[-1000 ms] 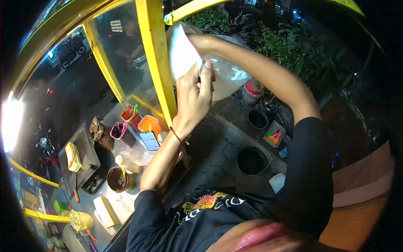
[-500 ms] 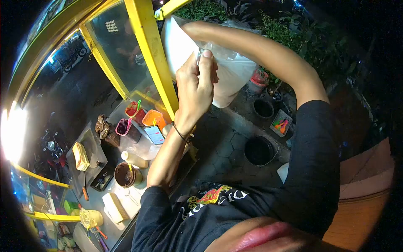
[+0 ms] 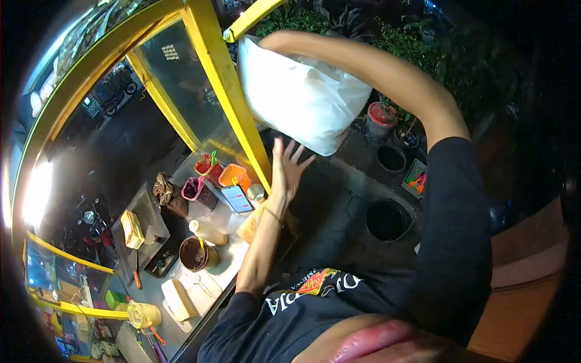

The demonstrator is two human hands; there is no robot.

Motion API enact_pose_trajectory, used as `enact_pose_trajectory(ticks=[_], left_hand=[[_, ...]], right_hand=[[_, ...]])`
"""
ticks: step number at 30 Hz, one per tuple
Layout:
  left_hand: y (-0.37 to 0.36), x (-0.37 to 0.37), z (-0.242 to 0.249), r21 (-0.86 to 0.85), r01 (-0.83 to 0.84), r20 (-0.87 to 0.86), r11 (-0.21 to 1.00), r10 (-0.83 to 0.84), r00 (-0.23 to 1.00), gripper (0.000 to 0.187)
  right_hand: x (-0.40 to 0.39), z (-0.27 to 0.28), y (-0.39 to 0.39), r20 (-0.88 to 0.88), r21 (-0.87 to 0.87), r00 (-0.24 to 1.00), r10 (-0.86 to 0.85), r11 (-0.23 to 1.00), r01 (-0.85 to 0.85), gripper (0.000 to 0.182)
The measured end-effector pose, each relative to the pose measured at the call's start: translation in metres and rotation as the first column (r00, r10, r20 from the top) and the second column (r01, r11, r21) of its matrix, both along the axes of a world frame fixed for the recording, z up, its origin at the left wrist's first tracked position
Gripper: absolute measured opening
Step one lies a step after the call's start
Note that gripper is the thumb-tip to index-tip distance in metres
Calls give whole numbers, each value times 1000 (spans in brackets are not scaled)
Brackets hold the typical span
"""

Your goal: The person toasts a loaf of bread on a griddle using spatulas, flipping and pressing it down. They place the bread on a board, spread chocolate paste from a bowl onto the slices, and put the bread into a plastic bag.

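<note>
A white plastic bag [image 3: 305, 100] hangs beside the yellow post of the stall, bulging with contents I cannot make out. My right hand [image 3: 275, 41] reaches over to the bag's top opening; its fingers are hidden behind or inside the plastic. Just below the bag, my left hand [image 3: 288, 172] is open with its fingers spread, holding nothing. A dark band circles the left wrist. Beneath that forearm lies the counter, where a phone [image 3: 236, 198] leans near an orange tub [image 3: 235, 176].
The yellow frame [image 3: 227, 91] with glass panes rises close to the bag. On the counter stand a brown sauce tub [image 3: 196, 254], a squeeze bottle [image 3: 207, 232], a bread loaf [image 3: 132, 230] and a brush [image 3: 180, 299]. A black bucket [image 3: 389, 219] sits on the ground.
My left hand has let go of the bag's edge, dropped below it and spread its fingers. The bag's white side now faces me more fully. The view has shifted slightly.
</note>
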State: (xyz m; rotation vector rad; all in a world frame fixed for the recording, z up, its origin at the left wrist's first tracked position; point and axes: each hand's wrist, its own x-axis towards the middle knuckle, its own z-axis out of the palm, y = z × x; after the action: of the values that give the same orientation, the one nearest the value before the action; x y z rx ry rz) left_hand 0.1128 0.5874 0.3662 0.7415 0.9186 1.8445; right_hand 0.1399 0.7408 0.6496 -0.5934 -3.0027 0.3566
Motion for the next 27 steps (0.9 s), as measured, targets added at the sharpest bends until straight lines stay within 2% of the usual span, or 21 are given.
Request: enact_pose_trajectory(ticks=[1, 2, 3, 4, 6, 8, 9, 10, 12, 18, 20, 21, 22, 24, 25, 27], left_hand=[[5, 2, 14, 171, 169, 133, 971, -193, 972, 94], [11, 2, 25, 357, 300, 227, 885, -393, 891, 103], [21, 0, 30, 364, 283, 254, 887, -388, 886, 105], [27, 0, 35, 370, 275, 278, 887, -388, 878, 108], [28, 10, 41, 402, 332, 228, 853, -444, 866, 113], [25, 16, 40, 381, 334, 296, 862, -456, 839, 103], [25, 14, 39, 394, 314, 388, 864, -466, 796, 99], [27, 14, 42, 388, 315, 387, 866, -464, 797, 99], [23, 21, 43, 483, 398, 155, 780, -523, 838, 96], [7, 18, 39, 337, 371, 197, 865, -450, 871, 84], [-3, 10, 37, 201, 411, 89, 889, -435, 896, 78], [-12, 5, 34, 67, 322, 45, 944, -325, 945, 69], [-23, -3, 32, 42, 285, -42, 958, -283, 958, 46], [-47, -13, 37, 16, 202, -258, 979, -191, 947, 29], [-65, -8, 55, 100, 178, -294, 979, -142, 945, 23], [-103, 1, 100, 135, 128, -489, 983, -46, 871, 23]], right_hand=[[-4, -5, 6, 1, -145, 999, -54, 988, 53, 43], [-11, -10, 11, 10, -286, 994, -108, 952, 107, 43], [-11, -11, -3, -41, -615, 946, -321, 754, 229, 36], [-9, -11, 0, -47, -601, 948, -314, 767, 224, 36], [-1, -5, 5, -48, -376, 986, -158, 918, 129, 36], [7, -1, 1, -40, -268, 995, -95, 960, 80, 36], [9, 2, 1, -32, -251, 996, -79, 966, 68, 36], [10, 0, 1, -24, -245, 997, -69, 968, 61, 36], [10, -2, 4, -9, -250, 999, -53, 967, 49, 36], [16, -6, -5, -10, -217, 1000, -6, 976, 4, 36], [19, -6, -8, -7, -210, 1000, 12, 978, -13, 36], [19, -2, -9, 1, -205, 1000, 25, 979, -24, 36], [20, 4, -12, 0, -191, 999, 51, 980, -50, 37], [22, 6, -14, 8, -172, 995, 96, 981, -93, 37], [24, 12, -17, 9, -160, 992, 124, 980, -121, 37], [32, 24, -27, 4, -147, 983, 183, 973, -181, 38]])
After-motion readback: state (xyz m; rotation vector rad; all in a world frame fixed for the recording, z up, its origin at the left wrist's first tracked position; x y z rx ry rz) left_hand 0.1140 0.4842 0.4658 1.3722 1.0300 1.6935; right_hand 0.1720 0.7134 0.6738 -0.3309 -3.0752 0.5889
